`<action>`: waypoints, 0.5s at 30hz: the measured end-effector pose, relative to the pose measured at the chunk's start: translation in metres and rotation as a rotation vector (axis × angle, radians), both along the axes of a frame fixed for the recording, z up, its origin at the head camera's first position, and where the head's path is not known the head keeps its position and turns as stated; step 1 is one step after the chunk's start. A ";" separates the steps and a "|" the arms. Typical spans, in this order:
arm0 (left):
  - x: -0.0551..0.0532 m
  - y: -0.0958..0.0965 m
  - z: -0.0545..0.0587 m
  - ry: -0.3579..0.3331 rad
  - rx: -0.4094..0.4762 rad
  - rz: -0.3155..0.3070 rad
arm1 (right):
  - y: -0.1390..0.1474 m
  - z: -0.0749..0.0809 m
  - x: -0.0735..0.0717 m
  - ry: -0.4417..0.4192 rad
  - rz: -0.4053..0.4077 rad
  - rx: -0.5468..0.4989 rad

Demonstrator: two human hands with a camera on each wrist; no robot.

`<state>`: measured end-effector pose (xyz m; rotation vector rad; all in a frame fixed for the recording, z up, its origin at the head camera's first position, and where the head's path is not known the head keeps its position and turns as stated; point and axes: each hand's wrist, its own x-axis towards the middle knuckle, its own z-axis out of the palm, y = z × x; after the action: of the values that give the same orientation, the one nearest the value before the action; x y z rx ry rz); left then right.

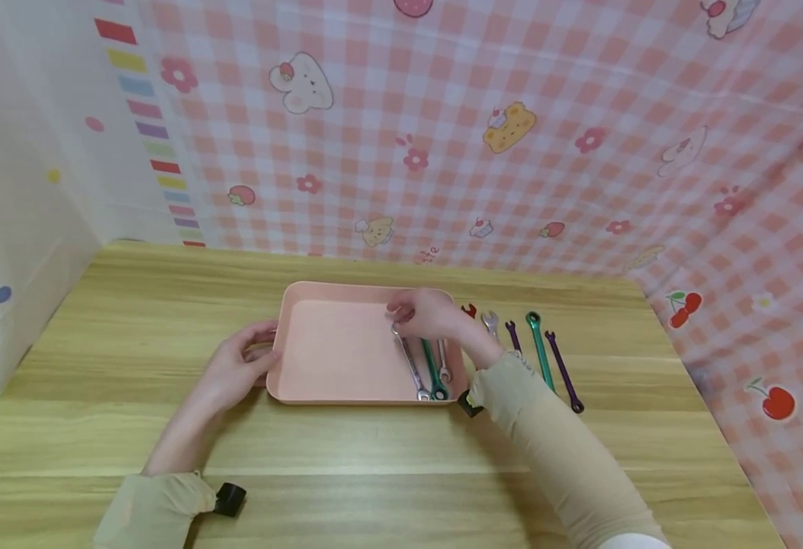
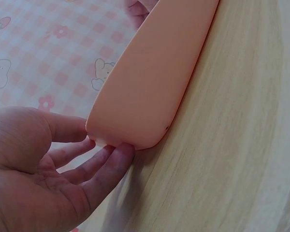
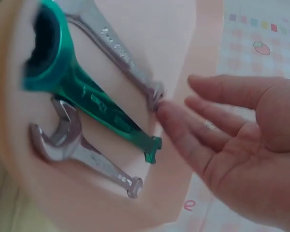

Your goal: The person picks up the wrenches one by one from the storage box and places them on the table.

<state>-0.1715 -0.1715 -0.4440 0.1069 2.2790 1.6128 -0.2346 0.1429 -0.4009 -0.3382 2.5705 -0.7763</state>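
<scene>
A pink tray (image 1: 342, 351) lies on the wooden table. At its left end my left hand (image 1: 232, 370) touches the outside of the wall; in the left wrist view the thumb is at the rim and the fingertips rest lower on the corner. My right hand (image 1: 428, 314) is over the tray's right part. Beneath it lie a silver wrench (image 3: 111, 46), a green ratchet wrench (image 3: 101, 104) and a shorter silver open-end wrench (image 3: 94, 157), side by side. A right fingertip meets the end of the first silver wrench, with the thumb held apart.
Right of the tray, more wrenches lie in a row: a red one (image 1: 469, 310), a silver one (image 1: 489, 323), a green one (image 1: 540, 347) and two purple ones, the outer purple wrench (image 1: 564, 372) farthest right. A pink checked cloth (image 1: 374, 152) hangs behind the table.
</scene>
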 end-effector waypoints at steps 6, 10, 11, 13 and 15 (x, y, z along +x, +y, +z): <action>0.000 -0.001 0.001 0.003 0.000 0.000 | -0.007 -0.006 -0.003 -0.032 0.033 -0.057; 0.000 -0.001 0.000 0.012 -0.003 -0.003 | -0.011 -0.006 -0.002 -0.007 0.037 -0.025; 0.000 -0.001 0.000 0.011 -0.003 -0.003 | -0.012 -0.005 -0.001 0.001 0.044 -0.017; 0.000 -0.001 0.000 0.005 -0.002 0.000 | -0.013 -0.005 0.000 0.012 0.049 -0.007; -0.001 0.000 0.000 0.002 -0.002 0.002 | -0.015 -0.004 0.001 0.021 0.051 0.004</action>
<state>-0.1720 -0.1717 -0.4443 0.1055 2.2830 1.6119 -0.2336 0.1283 -0.4045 -0.4119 2.5719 -0.7535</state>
